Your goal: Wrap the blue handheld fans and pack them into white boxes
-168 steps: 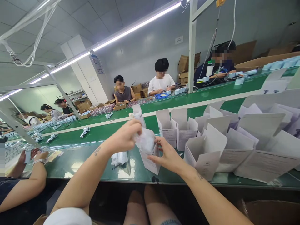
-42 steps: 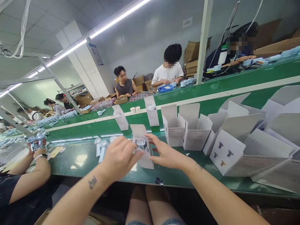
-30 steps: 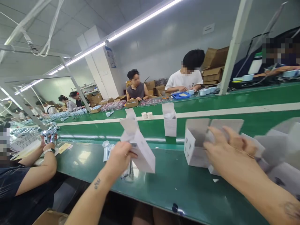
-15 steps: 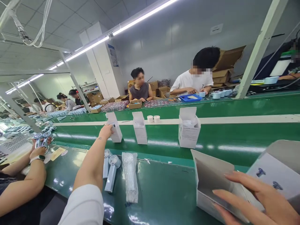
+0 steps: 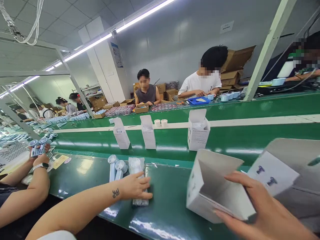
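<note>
My left hand is over a bubble-wrapped handheld fan on the green bench, its fingers spread; whether it touches the wrap I cannot tell. Just left of it lie two bare light-blue handheld fans, partly hidden by my forearm. In my right hand is an open white carton, gripped by its side wall between thumb and fingers. The carton is tilted with its mouth toward me and its flap up; the inside looks hollow. Behind that hand is a larger white box with a printed sheet showing fan pictures.
Three upright white cartons with raised flaps, among them a filled one, stand on the green conveyor. Two small white cups are beyond. A co-worker's hands hold fans at left. Other people work across the line.
My left hand has left the leftmost standing carton and come back toward me over the wrapped fan. My right hand has moved left onto the open carton, which is now more tilted.
</note>
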Demonstrator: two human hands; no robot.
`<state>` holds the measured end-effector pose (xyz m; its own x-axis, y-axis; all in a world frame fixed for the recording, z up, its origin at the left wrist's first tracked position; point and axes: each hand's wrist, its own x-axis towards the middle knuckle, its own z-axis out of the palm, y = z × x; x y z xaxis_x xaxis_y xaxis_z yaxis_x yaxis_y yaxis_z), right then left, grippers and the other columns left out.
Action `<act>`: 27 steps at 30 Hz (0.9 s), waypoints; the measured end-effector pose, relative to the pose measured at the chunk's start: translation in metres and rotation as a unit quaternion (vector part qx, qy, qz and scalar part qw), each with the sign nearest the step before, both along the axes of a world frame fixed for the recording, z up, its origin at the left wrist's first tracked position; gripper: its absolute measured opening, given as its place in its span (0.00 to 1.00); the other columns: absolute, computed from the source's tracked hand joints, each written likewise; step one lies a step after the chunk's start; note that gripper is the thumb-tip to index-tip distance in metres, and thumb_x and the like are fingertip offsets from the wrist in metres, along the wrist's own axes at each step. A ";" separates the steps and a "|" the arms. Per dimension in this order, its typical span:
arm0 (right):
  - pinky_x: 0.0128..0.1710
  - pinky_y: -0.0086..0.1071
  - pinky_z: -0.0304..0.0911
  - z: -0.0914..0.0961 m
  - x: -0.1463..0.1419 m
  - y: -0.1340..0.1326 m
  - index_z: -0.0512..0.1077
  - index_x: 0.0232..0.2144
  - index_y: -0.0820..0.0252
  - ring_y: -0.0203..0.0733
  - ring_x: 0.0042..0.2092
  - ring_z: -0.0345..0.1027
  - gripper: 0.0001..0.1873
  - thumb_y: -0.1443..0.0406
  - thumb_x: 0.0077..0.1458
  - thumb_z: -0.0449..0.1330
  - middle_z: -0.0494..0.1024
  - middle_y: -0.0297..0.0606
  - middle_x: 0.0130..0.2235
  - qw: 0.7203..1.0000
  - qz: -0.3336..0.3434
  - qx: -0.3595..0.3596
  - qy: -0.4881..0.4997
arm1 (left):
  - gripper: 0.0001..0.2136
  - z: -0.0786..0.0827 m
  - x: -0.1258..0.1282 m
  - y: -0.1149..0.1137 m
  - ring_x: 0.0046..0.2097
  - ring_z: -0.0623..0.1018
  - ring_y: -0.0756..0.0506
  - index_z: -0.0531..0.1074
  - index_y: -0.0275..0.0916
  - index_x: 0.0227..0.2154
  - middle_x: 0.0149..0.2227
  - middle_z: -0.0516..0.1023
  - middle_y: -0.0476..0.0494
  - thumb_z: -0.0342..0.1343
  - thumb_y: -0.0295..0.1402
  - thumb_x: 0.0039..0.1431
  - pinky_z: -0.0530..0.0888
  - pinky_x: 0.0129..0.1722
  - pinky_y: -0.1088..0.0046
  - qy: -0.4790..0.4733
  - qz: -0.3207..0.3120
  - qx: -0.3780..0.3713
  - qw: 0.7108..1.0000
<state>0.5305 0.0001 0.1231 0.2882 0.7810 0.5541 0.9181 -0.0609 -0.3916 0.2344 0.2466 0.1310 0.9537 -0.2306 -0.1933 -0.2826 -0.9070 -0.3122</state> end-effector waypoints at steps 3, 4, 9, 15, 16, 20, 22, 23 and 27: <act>0.42 0.42 0.74 0.016 -0.026 0.007 0.49 0.58 0.42 0.54 0.48 0.73 0.39 0.52 0.47 0.62 0.71 0.42 0.54 0.987 0.085 -0.096 0.093 | 0.14 0.015 -0.005 -0.010 0.38 0.75 0.45 0.70 0.47 0.45 0.32 0.77 0.44 0.53 0.24 0.57 0.70 0.40 0.67 -0.043 -0.019 0.013 0.999; 0.44 0.42 0.72 0.022 -0.034 0.010 0.49 0.58 0.45 0.54 0.49 0.72 0.40 0.53 0.46 0.63 0.71 0.43 0.54 0.978 0.110 -0.126 0.124 | 0.14 0.028 -0.010 -0.013 0.36 0.75 0.45 0.69 0.45 0.45 0.32 0.76 0.44 0.53 0.25 0.57 0.71 0.37 0.68 -0.091 0.012 -0.004 0.996; 0.49 0.43 0.67 0.038 -0.056 0.022 0.50 0.58 0.52 0.54 0.51 0.68 0.41 0.59 0.44 0.64 0.70 0.46 0.52 0.940 0.193 -0.189 0.208 | 0.13 0.099 -0.030 -0.058 0.37 0.74 0.48 0.67 0.43 0.45 0.37 0.73 0.47 0.58 0.29 0.57 0.72 0.37 0.72 -0.576 0.198 -0.253 0.752; 0.50 0.44 0.64 0.036 -0.064 0.030 0.49 0.58 0.55 0.54 0.52 0.67 0.43 0.60 0.43 0.66 0.69 0.46 0.52 0.930 0.266 -0.136 0.215 | 0.10 0.116 0.008 -0.114 0.41 0.74 0.48 0.67 0.42 0.42 0.40 0.71 0.48 0.58 0.35 0.58 0.73 0.41 0.71 -0.658 0.202 -0.388 0.613; 0.50 0.44 0.64 0.035 -0.064 0.030 0.49 0.57 0.54 0.53 0.52 0.67 0.42 0.61 0.44 0.66 0.69 0.46 0.52 0.928 0.269 -0.127 0.224 | 0.10 0.118 0.015 -0.116 0.40 0.74 0.48 0.67 0.42 0.42 0.39 0.71 0.47 0.58 0.35 0.58 0.73 0.40 0.71 -0.610 0.207 -0.375 0.666; 0.49 0.44 0.65 0.033 -0.065 0.028 0.50 0.55 0.55 0.52 0.50 0.68 0.41 0.61 0.43 0.67 0.70 0.45 0.50 0.925 0.257 -0.111 0.257 | 0.05 0.140 0.033 -0.117 0.34 0.71 0.50 0.66 0.39 0.37 0.33 0.71 0.49 0.54 0.33 0.60 0.71 0.34 0.74 -0.369 0.229 -0.345 0.832; 0.48 0.45 0.65 0.032 -0.066 0.027 0.51 0.55 0.56 0.52 0.49 0.68 0.42 0.61 0.42 0.67 0.71 0.45 0.50 0.925 0.265 -0.101 0.254 | 0.02 0.155 0.041 -0.122 0.36 0.71 0.48 0.66 0.39 0.33 0.34 0.71 0.47 0.54 0.30 0.59 0.70 0.35 0.73 -0.274 0.230 -0.291 0.887; 0.48 0.46 0.65 0.031 -0.066 0.027 0.52 0.56 0.56 0.53 0.49 0.68 0.41 0.61 0.42 0.67 0.71 0.45 0.49 0.926 0.270 -0.093 0.245 | 0.03 0.161 0.046 -0.127 0.37 0.71 0.47 0.66 0.39 0.34 0.35 0.71 0.46 0.54 0.27 0.57 0.70 0.36 0.73 -0.232 0.226 -0.254 0.911; 0.51 0.49 0.63 0.029 -0.066 0.029 0.58 0.55 0.55 0.56 0.53 0.65 0.35 0.64 0.44 0.65 0.69 0.45 0.51 0.931 0.299 -0.066 0.199 | 0.18 0.169 0.067 -0.147 0.46 0.69 0.42 0.68 0.40 0.45 0.44 0.70 0.40 0.51 0.18 0.51 0.70 0.41 0.68 -0.112 0.196 -0.109 0.968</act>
